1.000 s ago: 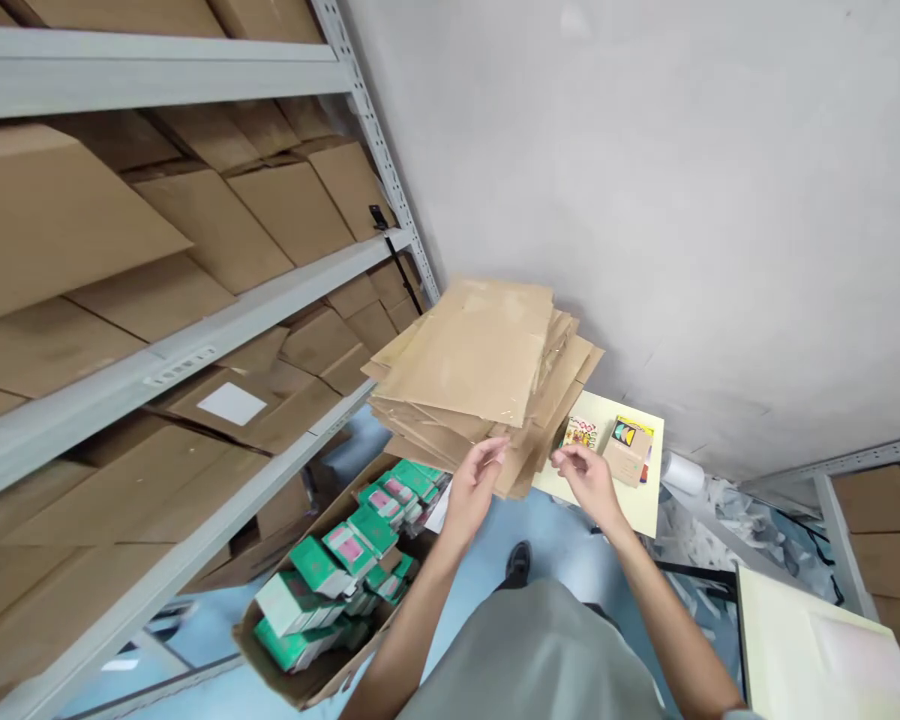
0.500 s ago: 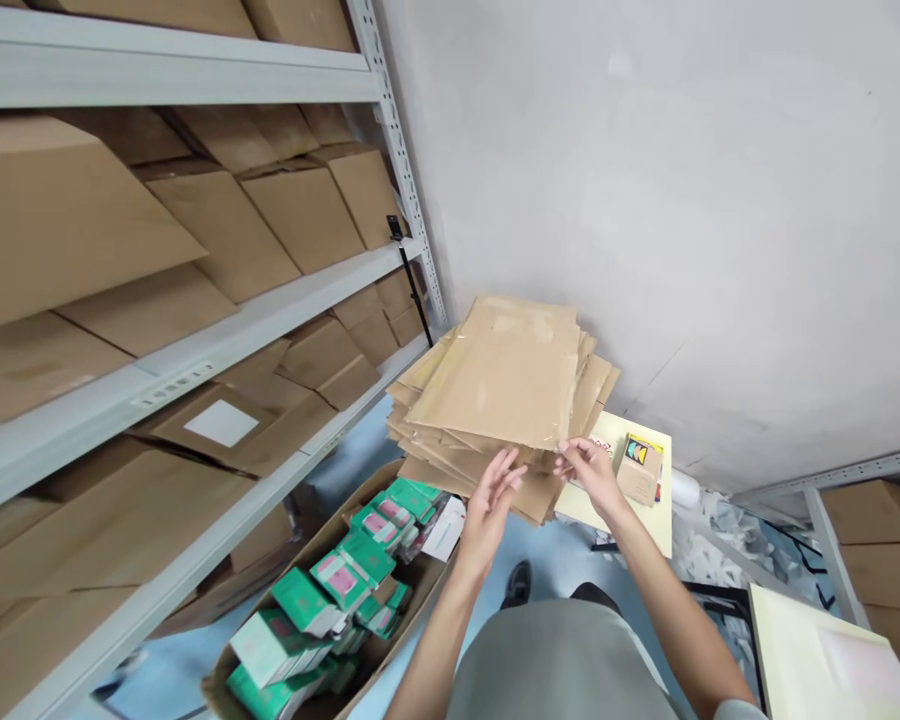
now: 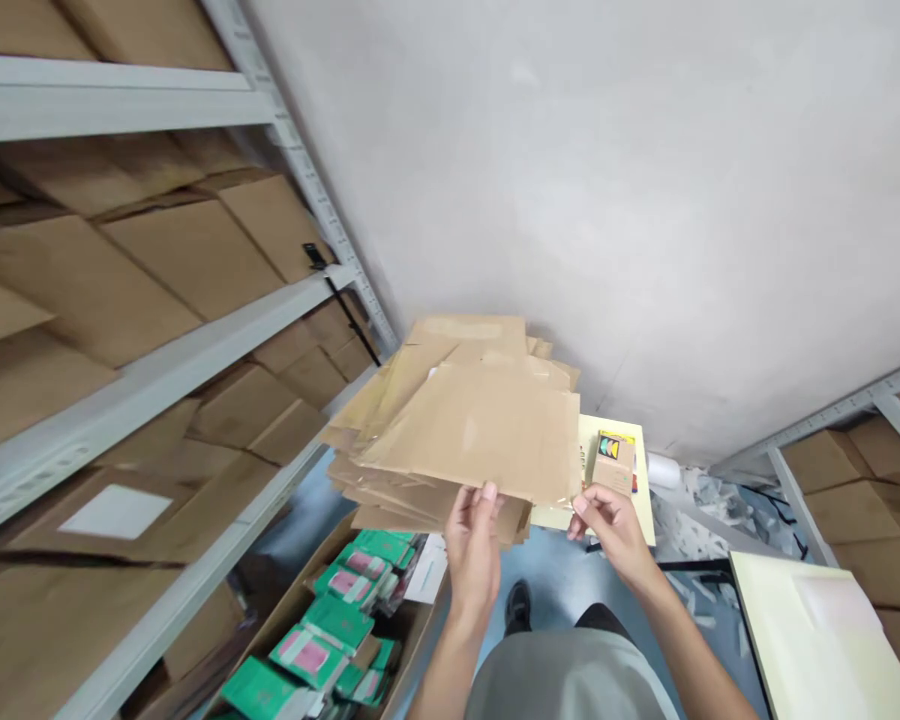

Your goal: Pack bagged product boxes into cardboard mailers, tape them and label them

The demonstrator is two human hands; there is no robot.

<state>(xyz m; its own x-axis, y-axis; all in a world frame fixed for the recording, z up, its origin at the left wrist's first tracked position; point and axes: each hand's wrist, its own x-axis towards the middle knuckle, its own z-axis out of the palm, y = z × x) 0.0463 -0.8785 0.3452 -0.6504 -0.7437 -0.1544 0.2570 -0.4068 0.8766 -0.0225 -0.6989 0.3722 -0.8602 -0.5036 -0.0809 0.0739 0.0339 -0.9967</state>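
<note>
A flattened cardboard box (image 3: 480, 425) lies askew on top of a stack of flattened cardboard (image 3: 397, 500). My left hand (image 3: 474, 545) grips its front edge, thumb above and fingers underneath. At the near right corner, where a bit of clear tape shines, my right hand (image 3: 606, 525) is closed in a pinch. Its fingertips meet the corner, though the exact hold is partly hidden.
Shelves (image 3: 195, 330) full of cardboard boxes line the left side. An open carton (image 3: 416, 635) of green-and-white packs stands below them. To the right are a pale yellow stool (image 3: 645, 515) carrying a small brown box (image 3: 613, 465), a pale tabletop (image 3: 817, 640) and another box-filled rack (image 3: 855, 500).
The top flattened box has shifted right and toward me across the stack, exposing cardboard beneath. My left hand has closed on its front edge. The camera view has swung.
</note>
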